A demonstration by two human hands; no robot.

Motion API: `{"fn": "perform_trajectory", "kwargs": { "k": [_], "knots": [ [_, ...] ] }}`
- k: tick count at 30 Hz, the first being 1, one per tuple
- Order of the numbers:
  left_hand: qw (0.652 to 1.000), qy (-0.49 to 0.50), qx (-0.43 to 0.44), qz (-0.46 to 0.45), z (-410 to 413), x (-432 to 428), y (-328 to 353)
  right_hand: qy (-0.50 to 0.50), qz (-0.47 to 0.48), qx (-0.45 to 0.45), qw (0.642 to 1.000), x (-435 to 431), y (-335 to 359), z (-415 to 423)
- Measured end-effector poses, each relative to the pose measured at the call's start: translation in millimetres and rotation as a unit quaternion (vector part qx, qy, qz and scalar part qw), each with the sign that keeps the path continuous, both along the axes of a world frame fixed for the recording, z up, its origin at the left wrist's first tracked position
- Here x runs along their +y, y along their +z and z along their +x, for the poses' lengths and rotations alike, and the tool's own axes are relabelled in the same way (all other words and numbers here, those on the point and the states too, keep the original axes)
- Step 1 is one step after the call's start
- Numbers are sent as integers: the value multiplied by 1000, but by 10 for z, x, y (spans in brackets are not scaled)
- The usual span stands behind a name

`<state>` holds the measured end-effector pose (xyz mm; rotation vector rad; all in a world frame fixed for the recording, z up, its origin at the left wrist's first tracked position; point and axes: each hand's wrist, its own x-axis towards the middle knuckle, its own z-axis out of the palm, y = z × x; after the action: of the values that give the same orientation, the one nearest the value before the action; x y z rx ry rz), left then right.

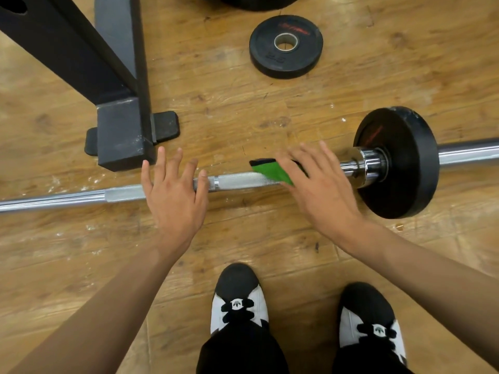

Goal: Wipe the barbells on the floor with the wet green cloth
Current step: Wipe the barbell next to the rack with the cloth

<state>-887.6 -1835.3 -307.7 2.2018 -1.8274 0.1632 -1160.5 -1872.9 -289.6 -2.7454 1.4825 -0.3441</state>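
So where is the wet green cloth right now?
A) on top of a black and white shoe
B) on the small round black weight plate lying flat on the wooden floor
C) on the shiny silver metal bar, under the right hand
C: the green cloth lies over the shiny silver metal bar, with the right hand spread flat on top of it.

Bare forearms [108, 306], seemingly black trousers [237, 352], 2 black-and-white shoes [239, 298].

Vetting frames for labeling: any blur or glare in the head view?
Head view: right hand and green cloth smeared by motion; left hand sharper; bright glare on the chrome barbell collar; floor evenly lit, soft shadows only.
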Motion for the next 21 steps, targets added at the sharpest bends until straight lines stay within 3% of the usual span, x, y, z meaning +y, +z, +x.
{"fn": "perform_trajectory", "kwargs": {
  "k": [3, 6, 8, 10, 12, 14, 21],
  "knots": [
    [1000, 1, 8, -8, -11, -12, 6, -60, 28, -26, 997, 90, 14, -247],
    [1000, 0, 5, -7, 1, -13, 0, -138, 63, -111, 982, 136, -4, -194],
    [1000, 3, 2, -5, 1, -21, -5, -138, 74, -167, 973, 128, -45, 29],
    [1000, 5, 4, -1, -5, -27, -13, -19, 67, -188, 980, 57, -92, 276],
    [1000, 4, 8, -7, -9, -35, -18, 149, 32, -153, 976, -37, -142, 474],
    [1000, 5, 8, -12, -5, -39, -19, 230, 10, -108, 967, -104, -131, 552],
    [1000, 6, 16, -2, -6, -44, -10, 64, 0, -117, 991, 101, -251, -57]
  ]
}}
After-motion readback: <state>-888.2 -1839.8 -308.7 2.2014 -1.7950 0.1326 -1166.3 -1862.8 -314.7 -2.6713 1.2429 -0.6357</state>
